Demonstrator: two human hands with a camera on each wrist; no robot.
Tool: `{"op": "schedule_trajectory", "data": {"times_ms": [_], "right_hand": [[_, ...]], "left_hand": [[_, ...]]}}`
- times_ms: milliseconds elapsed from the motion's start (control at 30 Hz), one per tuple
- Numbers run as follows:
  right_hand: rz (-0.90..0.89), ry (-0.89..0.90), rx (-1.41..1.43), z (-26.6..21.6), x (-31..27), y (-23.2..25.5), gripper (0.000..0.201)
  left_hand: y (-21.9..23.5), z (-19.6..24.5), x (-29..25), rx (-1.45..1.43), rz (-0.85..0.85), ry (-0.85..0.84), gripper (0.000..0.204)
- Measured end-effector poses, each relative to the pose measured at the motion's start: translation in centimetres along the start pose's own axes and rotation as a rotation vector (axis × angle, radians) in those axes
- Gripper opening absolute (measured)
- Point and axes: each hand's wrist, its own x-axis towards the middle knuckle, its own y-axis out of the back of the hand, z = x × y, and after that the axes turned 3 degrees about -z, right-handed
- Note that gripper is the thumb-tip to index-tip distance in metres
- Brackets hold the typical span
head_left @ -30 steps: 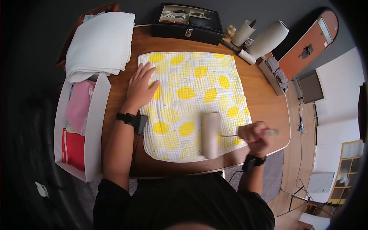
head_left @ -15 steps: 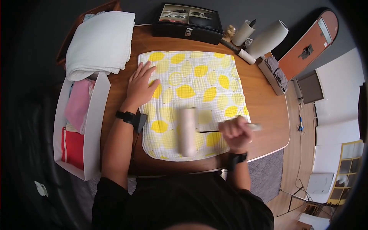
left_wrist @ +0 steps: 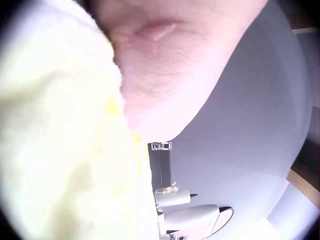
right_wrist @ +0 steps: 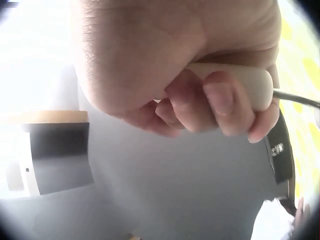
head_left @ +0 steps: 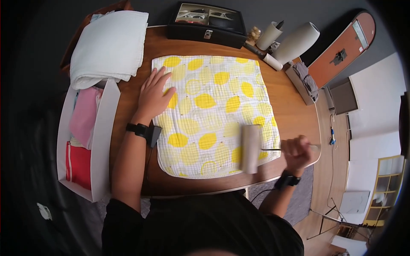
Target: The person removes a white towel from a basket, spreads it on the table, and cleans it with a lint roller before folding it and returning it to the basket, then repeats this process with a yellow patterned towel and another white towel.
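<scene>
Your right hand (head_left: 296, 153)'s grip is curled tight round the white lint roller (head_left: 250, 149)'s handle; your left (head_left: 154, 94) lies flat on the lemon-print cloth (head_left: 213, 115).

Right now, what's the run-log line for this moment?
left hand: open, on lemon-print cloth | right hand: curled round handle | roller: at cloth's near right
</scene>
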Motion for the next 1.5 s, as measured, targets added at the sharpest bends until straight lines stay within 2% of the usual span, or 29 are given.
{"op": "schedule_trajectory", "data": {"times_ms": [133, 267, 300, 367, 400, 467, 533, 600, 700, 733, 833, 900, 967, 1000, 1100, 1167, 1267, 1333, 1400, 1500], "right_hand": [[0.073, 0.051, -0.053, -2.9, -1.0, 2.8, 0.039], [0.075, 0.040, 0.156, 0.9, 0.4, 0.5, 0.037], [-0.002, 0.010, 0.266, 2.6, 1.0, -0.7, 0.039], [-0.131, -0.035, 0.246, 6.1, 2.4, -4.5, 0.041], [-0.094, -0.061, 0.247, 8.0, 2.6, -7.0, 0.041], [-0.200, -0.080, 0.378, 11.1, 2.9, -11.6, 0.036], [-0.236, -0.135, 0.321, 12.1, 2.7, -15.0, 0.036], [-0.314, -0.152, 0.225, 11.1, 3.3, -16.2, 0.037], [-0.276, -0.179, 0.187, 9.0, 3.4, -12.8, 0.038], [-0.313, -0.145, 0.164, 7.9, 3.6, -11.0, 0.039], [-0.241, -0.065, 0.076, 3.6, 2.4, -4.6, 0.039], [-0.069, -0.024, -0.047, 0.3, 0.9, -0.3, 0.046], [0.000, 0.023, -0.111, -2.4, -0.4, 2.2, 0.044], [0.096, 0.041, -0.124, -3.3, -1.1, 2.6, 0.042], [0.132, 0.097, -0.096, -3.6, -1.3, 2.5, 0.040], [0.162, 0.111, 0.013, -1.8, -0.9, 1.2, 0.040], [0.055, 0.080, 0.204, 3.2, 0.5, -1.4, 0.039], [0.005, 0.020, 0.274, 6.7, 1.8, -5.7, 0.038], [-0.010, 0.009, 0.279, 10.0, 2.9, -10.2, 0.037], [-0.185, -0.008, 0.182, 12.4, 4.1, -14.6, 0.037]], "left_hand": [[0.0, 0.0, 0.0, -0.007, -0.008, 0.013, 0.058], [-0.1, 0.0, 0.1, 0.000, -0.011, 0.016, 0.058], [-0.1, 0.1, 0.1, 0.003, -0.012, 0.016, 0.058], [-0.2, -0.1, 0.1, 0.000, -0.007, 0.008, 0.058], [-0.3, -0.2, 0.2, -0.001, -0.006, 0.002, 0.058], [-0.4, -0.3, 0.2, -0.002, 0.002, -0.013, 0.058], [-0.4, -0.4, 0.1, -0.007, 0.010, -0.022, 0.059], [-0.4, -0.4, 0.1, -0.016, 0.013, -0.031, 0.059], [-0.6, -0.5, 0.1, -0.003, 0.024, -0.034, 0.058], [-0.7, -0.5, 0.1, -0.006, 0.017, -0.031, 0.058], [-0.3, -0.4, 0.0, -0.014, 0.008, -0.009, 0.058], [-0.2, -0.2, 0.0, -0.013, 0.001, 0.002, 0.057], [-0.1, -0.2, 0.0, -0.015, 0.003, 0.002, 0.057], [-0.1, -0.2, 0.0, -0.014, 0.003, 0.001, 0.057], [-0.1, -0.2, -0.1, -0.034, 0.004, -0.001, 0.057], [0.1, -0.1, -0.1, -0.038, -0.005, 0.005, 0.057], [0.1, -0.1, -0.1, -0.042, -0.006, 0.005, 0.057], [0.0, -0.2, -0.1, -0.046, 0.001, -0.001, 0.057], [-0.1, -0.3, -0.1, -0.052, 0.006, -0.013, 0.057], [-0.4, -0.7, 0.0, -0.039, 0.022, -0.032, 0.057]]}}
